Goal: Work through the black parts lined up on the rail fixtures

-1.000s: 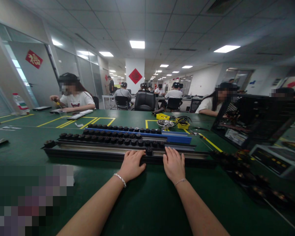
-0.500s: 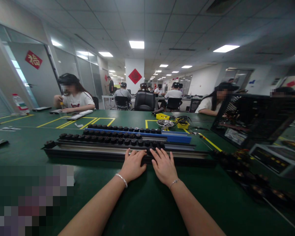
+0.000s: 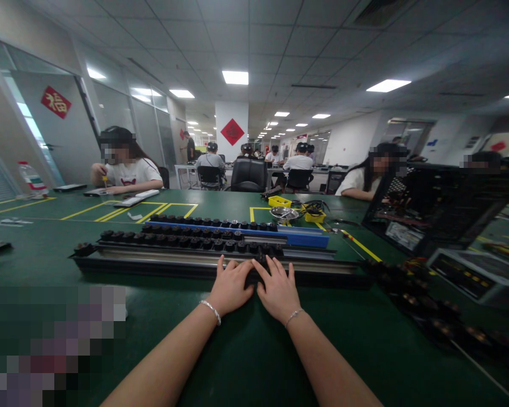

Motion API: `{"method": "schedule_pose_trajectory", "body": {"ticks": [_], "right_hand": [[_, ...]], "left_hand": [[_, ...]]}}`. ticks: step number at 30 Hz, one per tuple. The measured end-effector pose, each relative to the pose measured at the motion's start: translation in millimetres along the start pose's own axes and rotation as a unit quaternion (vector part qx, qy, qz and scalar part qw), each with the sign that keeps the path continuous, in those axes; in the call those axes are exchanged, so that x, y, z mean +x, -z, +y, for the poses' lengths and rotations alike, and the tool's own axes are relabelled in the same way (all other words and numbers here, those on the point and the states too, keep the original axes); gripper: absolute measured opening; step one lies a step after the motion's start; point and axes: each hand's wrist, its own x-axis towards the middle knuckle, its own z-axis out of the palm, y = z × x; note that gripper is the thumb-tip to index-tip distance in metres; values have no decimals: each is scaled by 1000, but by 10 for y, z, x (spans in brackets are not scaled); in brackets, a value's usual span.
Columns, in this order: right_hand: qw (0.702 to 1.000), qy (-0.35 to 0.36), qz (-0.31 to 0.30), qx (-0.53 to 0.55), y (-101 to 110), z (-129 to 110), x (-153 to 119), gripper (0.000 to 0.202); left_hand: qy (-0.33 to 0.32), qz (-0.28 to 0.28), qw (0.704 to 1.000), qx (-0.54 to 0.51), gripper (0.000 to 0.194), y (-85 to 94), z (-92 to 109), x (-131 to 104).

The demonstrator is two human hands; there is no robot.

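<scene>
My left hand [image 3: 232, 287] lies over the near side of a long black rail [image 3: 152, 264] with a bright metal channel; its fingers reach across and its thumb is at the front edge. My right hand [image 3: 279, 288] grips the same rail just to the right, in a mirrored pose. The two index fingertips meet next to a small black roller wheel [image 3: 260, 257] in the channel, partly hidden by the fingers. Another black wheel [image 3: 83, 249] sits at the rail's left end. Right behind stands a second rail with a row of black wheels [image 3: 186, 242].
Farther back is a blue rail [image 3: 307, 240] with more wheels. Loose black wheels [image 3: 432, 311] are heaped at the right, beside a metal power supply box [image 3: 483, 274] and an open computer case [image 3: 428, 209]. A metal bowl [image 3: 284, 213] and yellow bins [image 3: 280, 201] stand beyond. Co-workers sit across the table.
My right hand has shifted left, bringing its index fingertip against the left one. My left hand stays nearly where it was. The view has moved very slightly.
</scene>
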Motion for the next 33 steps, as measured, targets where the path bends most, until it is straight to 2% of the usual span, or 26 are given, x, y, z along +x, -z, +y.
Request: {"method": "schedule_pose_trajectory", "body": {"ticks": [12,20,33], "right_hand": [[1000,-3,-18,-5,9,-6,4,61],[999,-6,-36,-11,24,-4,6,55],[1000,-12,-25,-10,63,-13,-9,52]], "left_hand": [[-8,0,1000,-5,52,-29,-4,2],[-18,0,1000,5,53,-53,10,-8],[-11,-8,999,33,50,-79,3,-14]]}}
